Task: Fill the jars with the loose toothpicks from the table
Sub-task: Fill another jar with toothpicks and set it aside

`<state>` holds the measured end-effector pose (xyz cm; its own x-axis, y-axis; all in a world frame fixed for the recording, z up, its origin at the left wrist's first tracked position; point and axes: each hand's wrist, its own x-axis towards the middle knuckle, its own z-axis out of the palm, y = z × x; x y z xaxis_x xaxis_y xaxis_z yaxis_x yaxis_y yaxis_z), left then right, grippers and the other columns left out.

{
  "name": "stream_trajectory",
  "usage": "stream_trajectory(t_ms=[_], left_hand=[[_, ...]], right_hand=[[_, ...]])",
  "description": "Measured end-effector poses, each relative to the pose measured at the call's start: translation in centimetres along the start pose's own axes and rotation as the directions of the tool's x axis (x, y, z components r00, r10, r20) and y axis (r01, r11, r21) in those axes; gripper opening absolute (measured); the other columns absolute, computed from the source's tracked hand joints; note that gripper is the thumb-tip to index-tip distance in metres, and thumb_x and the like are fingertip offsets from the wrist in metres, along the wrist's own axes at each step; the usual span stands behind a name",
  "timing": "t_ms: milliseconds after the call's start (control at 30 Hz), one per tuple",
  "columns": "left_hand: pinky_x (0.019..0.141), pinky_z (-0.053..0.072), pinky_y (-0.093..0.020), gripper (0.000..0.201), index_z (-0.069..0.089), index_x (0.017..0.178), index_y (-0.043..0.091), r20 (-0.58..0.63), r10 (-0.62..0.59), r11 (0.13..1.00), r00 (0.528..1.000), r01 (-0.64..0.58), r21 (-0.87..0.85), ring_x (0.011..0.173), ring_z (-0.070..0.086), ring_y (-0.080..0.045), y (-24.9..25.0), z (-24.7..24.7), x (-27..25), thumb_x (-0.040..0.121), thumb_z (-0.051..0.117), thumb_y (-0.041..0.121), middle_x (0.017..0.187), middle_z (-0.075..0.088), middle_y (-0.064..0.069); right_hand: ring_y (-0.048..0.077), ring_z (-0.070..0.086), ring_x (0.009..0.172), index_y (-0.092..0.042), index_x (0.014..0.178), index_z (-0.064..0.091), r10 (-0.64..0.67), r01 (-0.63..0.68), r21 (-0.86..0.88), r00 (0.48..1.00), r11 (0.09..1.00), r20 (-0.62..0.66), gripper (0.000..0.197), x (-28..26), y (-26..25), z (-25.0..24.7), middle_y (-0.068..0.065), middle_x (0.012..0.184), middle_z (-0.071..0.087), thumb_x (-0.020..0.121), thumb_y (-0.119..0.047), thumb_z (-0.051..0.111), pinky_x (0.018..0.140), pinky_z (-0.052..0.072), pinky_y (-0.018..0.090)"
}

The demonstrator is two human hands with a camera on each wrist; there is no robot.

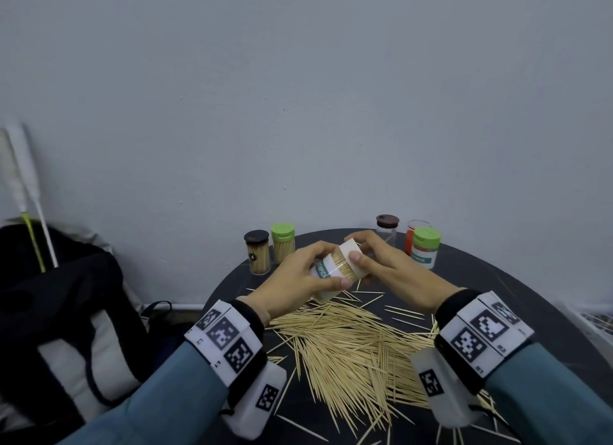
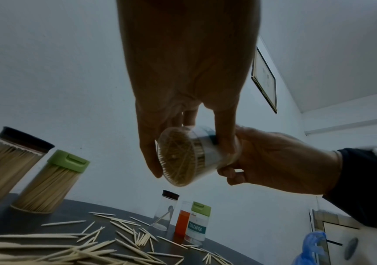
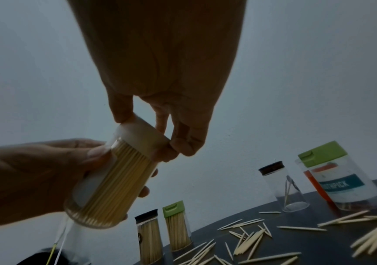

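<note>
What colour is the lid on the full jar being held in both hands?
White: the lid on the clear toothpick-packed jar shows best in the right wrist view.

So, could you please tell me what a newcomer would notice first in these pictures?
Probably the full toothpick jar held tilted above the table's middle, the left hand gripping its body and the right hand its white lid. Below sprawls the pile of loose toothpicks on the dark round table.
</note>
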<state>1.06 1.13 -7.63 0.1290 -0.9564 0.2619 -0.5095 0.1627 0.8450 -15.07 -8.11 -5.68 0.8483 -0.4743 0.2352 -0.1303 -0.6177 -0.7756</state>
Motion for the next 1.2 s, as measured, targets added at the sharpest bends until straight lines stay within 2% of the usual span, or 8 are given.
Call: stream_trajectory(t_ms=[167, 267, 400, 600, 700, 900, 1100, 1200], left_hand=[[0.077, 0.052, -0.023, 0.049, 0.051, 0.127, 0.012, 0.009, 0.001, 1.0, 1.0, -0.001, 0.03, 0.099, 0.059, -0.015, 0.1, 0.0, 0.1, 0.083, 0.07, 0.016, 0.108, 0.059, 0.0], [0.085, 0.053, -0.035, 0.048, 0.052, 0.127, 0.012, 0.022, -0.012, 0.999, 1.0, 0.011, 0.038, 0.103, 0.059, -0.021, -0.1, 0.0, 0.2, 0.083, 0.07, 0.02, 0.111, 0.06, -0.005], [0.082, 0.053, -0.041, 0.042, 0.057, 0.121, 0.013, 0.03, -0.013, 0.998, 0.999, 0.011, 0.06, 0.099, 0.06, -0.026, -0.2, 0.1, 0.1, 0.082, 0.071, 0.021, 0.107, 0.063, -0.009], [0.077, 0.052, -0.029, 0.043, 0.057, 0.12, 0.013, -0.008, -0.007, 0.995, 1.0, 0.007, 0.1, 0.096, 0.06, -0.02, -0.1, 0.4, 0.1, 0.081, 0.072, 0.021, 0.105, 0.063, -0.005], [0.076, 0.051, -0.026, 0.045, 0.056, 0.121, 0.013, -0.03, -0.012, 0.991, 0.999, 0.015, 0.129, 0.097, 0.06, -0.018, 0.0, 0.5, 0.0, 0.081, 0.072, 0.021, 0.106, 0.062, -0.004], [0.065, 0.044, -0.009, 0.045, 0.054, 0.121, 0.013, -0.067, 0.019, 0.975, 0.998, -0.003, 0.222, 0.084, 0.055, -0.005, 0.1, 0.8, -0.1, 0.081, 0.072, 0.022, 0.102, 0.06, 0.0], [0.064, 0.043, -0.008, 0.048, 0.052, 0.123, 0.014, -0.128, 0.047, 0.963, 0.991, -0.011, 0.269, 0.084, 0.057, -0.007, 0.3, 1.2, -0.2, 0.081, 0.073, 0.024, 0.104, 0.061, -0.001], [0.068, 0.044, -0.011, 0.048, 0.051, 0.123, 0.015, -0.128, 0.049, 0.954, 0.991, -0.008, 0.298, 0.09, 0.058, -0.01, 0.2, 1.4, -0.1, 0.081, 0.072, 0.024, 0.106, 0.06, -0.001]], right_hand=[[0.03, 0.056, 0.106, -0.014, 0.129, 0.039, 0.011, -0.011, 0.024, 1.0, 1.0, 0.014, 0.033, -0.1, 0.1, -0.2, 0.007, 0.117, 0.052, 0.098, -0.025, 0.041, 0.09, 0.05, 0.043], [0.033, 0.057, 0.105, -0.013, 0.126, 0.041, 0.02, -0.02, 0.039, 1.0, 0.999, 0.005, 0.031, -0.1, 0.1, -0.2, 0.012, 0.115, 0.054, 0.097, -0.025, 0.042, 0.089, 0.049, 0.045], [0.032, 0.057, 0.105, -0.014, 0.122, 0.042, 0.033, -0.033, 0.021, 0.999, 0.999, 0.004, 0.028, -0.1, 0.1, 0.1, 0.011, 0.115, 0.055, 0.096, -0.025, 0.044, 0.088, 0.05, 0.047], [0.035, 0.058, 0.099, -0.011, 0.124, 0.043, 0.069, -0.068, 0.041, 0.998, 0.997, -0.009, 0.032, 0.1, 0.4, 0.3, 0.014, 0.11, 0.059, 0.097, -0.027, 0.043, 0.085, 0.05, 0.044], [0.022, 0.055, 0.08, -0.012, 0.124, 0.042, 0.094, -0.094, 0.03, 0.995, 0.995, -0.011, 0.032, 0.2, 0.6, 0.7, 0.013, 0.099, 0.059, 0.098, -0.031, 0.04, 0.077, 0.05, 0.039], [0.012, 0.054, 0.071, -0.011, 0.122, 0.043, 0.138, -0.135, 0.08, 0.99, 0.988, -0.025, 0.032, 0.5, 0.6, 1.3, 0.002, 0.088, 0.058, 0.098, -0.031, 0.04, 0.069, 0.046, 0.028], [0.015, 0.056, 0.077, -0.012, 0.123, 0.044, 0.163, -0.153, 0.112, 0.983, 0.982, -0.084, 0.032, 0.6, 0.3, 1.6, 0.007, 0.095, 0.061, 0.097, -0.032, 0.04, 0.07, 0.049, 0.027], [0.021, 0.059, 0.084, -0.014, 0.121, 0.044, 0.176, -0.157, 0.161, 0.978, 0.974, -0.109, 0.029, 0.6, 0.5, 1.9, 0.012, 0.103, 0.063, 0.097, -0.031, 0.043, 0.08, 0.051, 0.037]])
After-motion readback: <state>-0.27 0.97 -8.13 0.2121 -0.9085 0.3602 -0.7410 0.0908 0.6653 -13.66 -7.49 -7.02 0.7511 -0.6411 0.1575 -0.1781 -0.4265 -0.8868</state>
